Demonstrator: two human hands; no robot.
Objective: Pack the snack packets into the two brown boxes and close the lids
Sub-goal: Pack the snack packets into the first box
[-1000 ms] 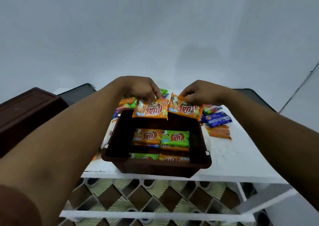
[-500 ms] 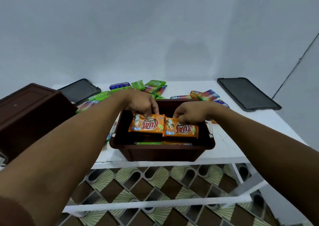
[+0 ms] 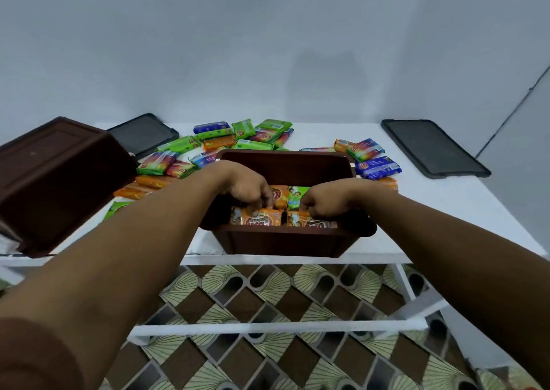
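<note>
Two orange packets (image 3: 258, 217) sit low in the open brown box (image 3: 282, 242) on the tabletop (image 3: 446, 211). Our left hand (image 3: 248, 191) pinches one, our right hand (image 3: 324, 202) the other. If we drop them crooked, they may stick up, and then the box won't close.

The left hand (image 3: 247, 191) and right hand (image 3: 323, 202) hide their fingertips among packets (image 3: 256, 217); the left box (image 3: 59, 181) is cropped.

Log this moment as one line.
left hand: grips left orange packet | right hand: grips right orange packet | place: inside open brown box
</note>
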